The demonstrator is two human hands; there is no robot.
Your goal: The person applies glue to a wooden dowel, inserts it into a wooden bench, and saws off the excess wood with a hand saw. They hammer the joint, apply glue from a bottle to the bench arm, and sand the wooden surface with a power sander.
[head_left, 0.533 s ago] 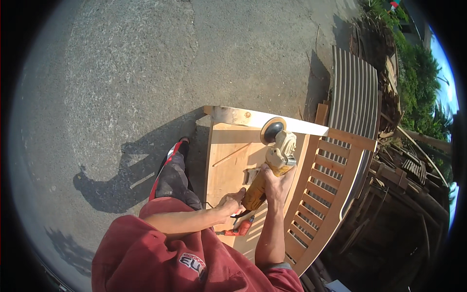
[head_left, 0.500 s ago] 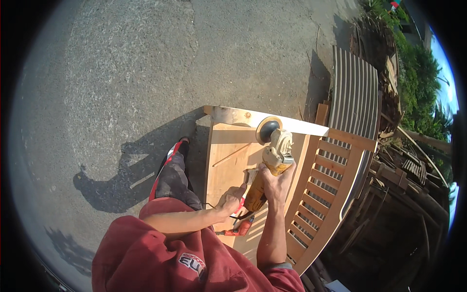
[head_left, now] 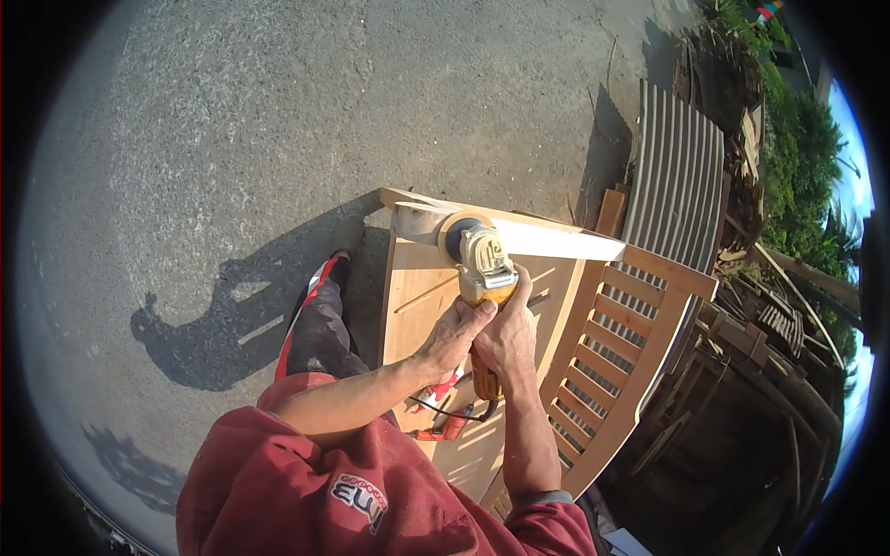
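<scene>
Both of my hands are wrapped round a yellow angle grinder (head_left: 485, 264) with a pale cloth-like cover over its head. My right hand (head_left: 508, 335) grips the body from the right side. From the left, my left hand (head_left: 451, 341) closes on it, thumb over the top. The round sanding disc (head_left: 455, 236) sits against the wooden rail (head_left: 547, 239) along the far side of a wooden bench (head_left: 422, 278), close to the rail's dark-marked left end. Whether the disc is spinning cannot be made out.
A red power tool (head_left: 452, 425), a dark cord and a red-and-white object (head_left: 438, 395) lie on the bench near me. Slatted woodwork (head_left: 603, 357) forms its right side. Beyond stand a corrugated sheet (head_left: 675, 167) and piled scrap wood (head_left: 742, 371). Grey pavement (head_left: 232, 139) spreads left.
The grinder and its disc have moved left along the rail toward its dark-marked end. My left hand has come up from lower down and now grips the grinder beside my right.
</scene>
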